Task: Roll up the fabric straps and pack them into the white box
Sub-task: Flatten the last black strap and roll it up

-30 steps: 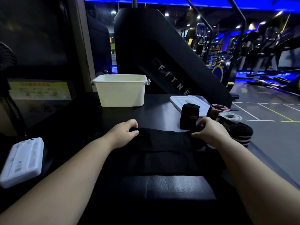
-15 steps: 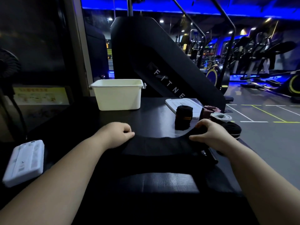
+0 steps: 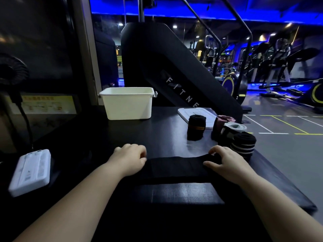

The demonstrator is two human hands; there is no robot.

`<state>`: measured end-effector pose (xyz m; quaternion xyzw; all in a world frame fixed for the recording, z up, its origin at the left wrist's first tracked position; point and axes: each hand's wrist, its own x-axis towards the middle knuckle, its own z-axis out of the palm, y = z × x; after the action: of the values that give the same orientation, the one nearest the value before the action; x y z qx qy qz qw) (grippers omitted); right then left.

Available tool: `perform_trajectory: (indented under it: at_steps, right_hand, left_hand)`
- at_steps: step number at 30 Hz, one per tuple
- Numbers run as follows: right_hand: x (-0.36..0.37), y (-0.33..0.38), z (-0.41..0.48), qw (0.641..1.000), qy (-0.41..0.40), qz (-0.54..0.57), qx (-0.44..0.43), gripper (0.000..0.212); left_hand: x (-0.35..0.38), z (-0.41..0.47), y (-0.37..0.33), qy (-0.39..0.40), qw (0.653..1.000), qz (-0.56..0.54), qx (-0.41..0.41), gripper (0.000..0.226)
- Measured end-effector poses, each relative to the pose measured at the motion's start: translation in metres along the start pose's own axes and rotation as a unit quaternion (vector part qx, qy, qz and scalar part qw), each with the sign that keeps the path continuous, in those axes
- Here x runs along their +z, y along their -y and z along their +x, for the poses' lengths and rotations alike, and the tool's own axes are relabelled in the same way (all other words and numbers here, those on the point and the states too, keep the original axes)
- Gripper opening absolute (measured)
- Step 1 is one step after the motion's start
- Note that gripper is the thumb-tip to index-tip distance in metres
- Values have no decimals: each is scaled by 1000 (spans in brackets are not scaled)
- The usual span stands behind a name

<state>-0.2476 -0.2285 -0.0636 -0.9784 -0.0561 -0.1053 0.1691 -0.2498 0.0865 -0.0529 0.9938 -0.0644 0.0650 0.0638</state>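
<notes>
The black table (image 3: 164, 135) fills the near scene. Behind its far edge rises a black stair machine (image 3: 157, 55) lettered "FITNE".

A wide black fabric strap (image 3: 174, 167) lies across the near middle of the table. Its far end is rolled into a thick tube running left to right, and the unrolled part lies flat toward the person.

The white box (image 3: 127, 105) stands open at the far left of the table, well apart from the strap.

The left hand (image 3: 129, 159) is at the left end of the tube, its fingers (image 3: 139, 151) curled down over the roll and gripping it. The right hand (image 3: 225, 161) grips the right end: its fingers (image 3: 214, 151) bend over the top of the roll and its thumb (image 3: 208, 164) presses the near side.

A white lid (image 3: 195, 113) lies flat at the far right. A white flat case (image 3: 30, 172) lies at the near left edge.

Four finished rolls stand upright at the right:
- A black roll with an orange band (image 3: 196, 127) touches the lid's near edge.
- A dark red roll (image 3: 219, 125) stands just right of it.
- A white-topped roll (image 3: 235, 127) comes next.
- A black roll with pale stripes (image 3: 243, 145) is nearest, just beside the right hand.
</notes>
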Motion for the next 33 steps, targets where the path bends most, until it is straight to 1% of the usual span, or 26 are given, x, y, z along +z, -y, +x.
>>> perform_trajectory:
  at_steps: [3, 5, 7, 11, 14, 19, 21, 24, 25, 28, 31, 33]
  right_hand:
    - [5, 0, 0, 1000, 0, -12, 14, 47]
    - [9, -1, 0, 1000, -4, -5, 22, 48]
    - [12, -3, 0, 1000, -19, 12, 14, 46]
    - [11, -5, -2, 998, -32, 48, 2, 39]
    - [9, -5, -5, 995, -38, 88, 0, 29]
    - [7, -2, -8, 989, -13, 147, -26, 12]
    - [9, 0, -9, 988, -5, 151, -39, 11]
    - [8, 1, -12, 987, -11, 157, -32, 18]
    - [6, 0, -13, 987, -15, 161, -24, 22]
    - [4, -3, -17, 989, -37, 146, -4, 27]
    - [5, -3, -22, 991, -59, 116, 12, 26]
    - [7, -3, -24, 991, -70, 113, 15, 26]
  left_hand:
    - [4, 5, -27, 24, 996, -86, 20, 29]
    - [9, 8, -47, 28, 993, -111, 39, 33]
    - [14, 12, -62, 29, 993, -108, 49, 34]
    - [24, 16, -75, 22, 996, -79, 38, 36]
    - [23, 17, -72, 36, 995, -82, 36, 35]
    - [10, 16, -59, 70, 995, -69, 24, 32]
    - [4, 16, -54, 88, 994, -57, 12, 25]
    - [1, 15, -54, 92, 994, -54, 12, 15]
    - [2, 15, -56, 85, 994, -61, 22, 14]
    - [5, 14, -72, 60, 989, -110, 77, 30]
    - [8, 14, -97, 70, 976, -163, 123, 38]
    - [13, 15, -111, 76, 973, -163, 148, 39]
